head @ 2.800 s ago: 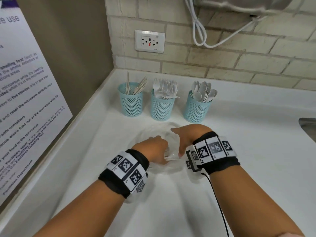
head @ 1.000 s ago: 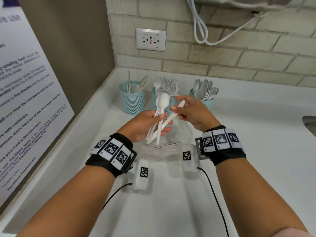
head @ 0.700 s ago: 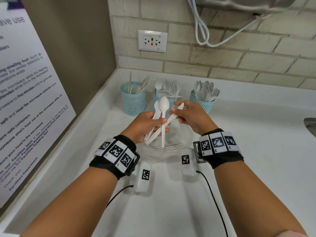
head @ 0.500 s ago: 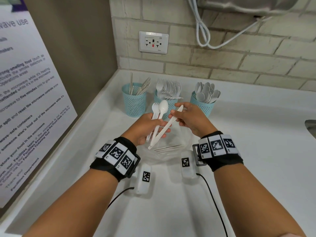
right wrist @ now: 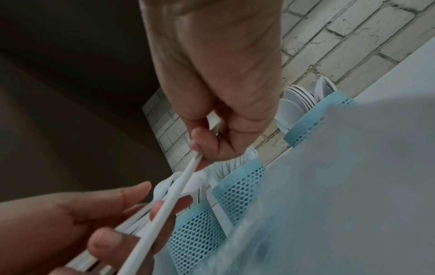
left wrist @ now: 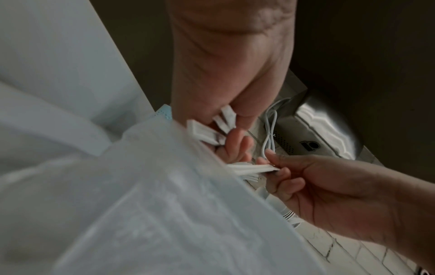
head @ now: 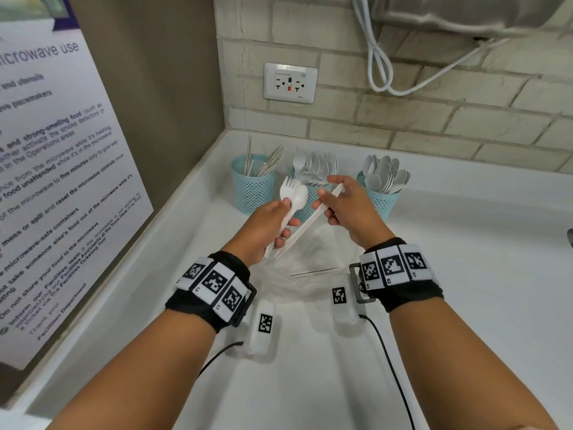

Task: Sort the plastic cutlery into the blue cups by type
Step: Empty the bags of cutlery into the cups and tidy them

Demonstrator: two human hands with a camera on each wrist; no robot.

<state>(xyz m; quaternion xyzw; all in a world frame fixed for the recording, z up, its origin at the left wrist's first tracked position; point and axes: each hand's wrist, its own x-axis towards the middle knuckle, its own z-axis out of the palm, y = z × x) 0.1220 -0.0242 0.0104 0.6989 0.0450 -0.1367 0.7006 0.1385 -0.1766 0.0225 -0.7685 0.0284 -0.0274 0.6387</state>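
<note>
At the back left corner of the counter point(head: 465, 274) three blue mesh cups stand in a row along the wall. The left cup point(head: 252, 184) holds knives, the middle cup point(head: 305, 209) forks, the right cup point(head: 379, 198) spoons.

In front of the left and middle cups, the left hand point(head: 263, 228) has its fingers curled round a small bundle of white cutlery, a fork point(head: 287, 189) and a spoon point(head: 299, 197) sticking up with their heads fanned apart. The handles cross low in the palm, as the left wrist view shows.

Between the two hands runs a knife point(head: 310, 225), slanting from the bundle up to the right hand point(head: 347, 212), which pinches its upper end between thumb and fingertips. Its lower end looks to lie against the left fingers, so it seems only partly free of the bundle.

To do this step well, the right hand should draw the knife out along its own length, not sideways, while the left hand eases its hold just enough to let one piece slide and keeps the fork and spoon trapped. The pinch is near the tip, so the knife can swing; a regrip nearer the middle would steady it. Its cup is the left one, across the left hand, so it should go over the bundle and be dropped in handle down.

Below the hands a clear plastic bag point(head: 297, 274) lies on the counter, with what may be more pieces inside.
</note>
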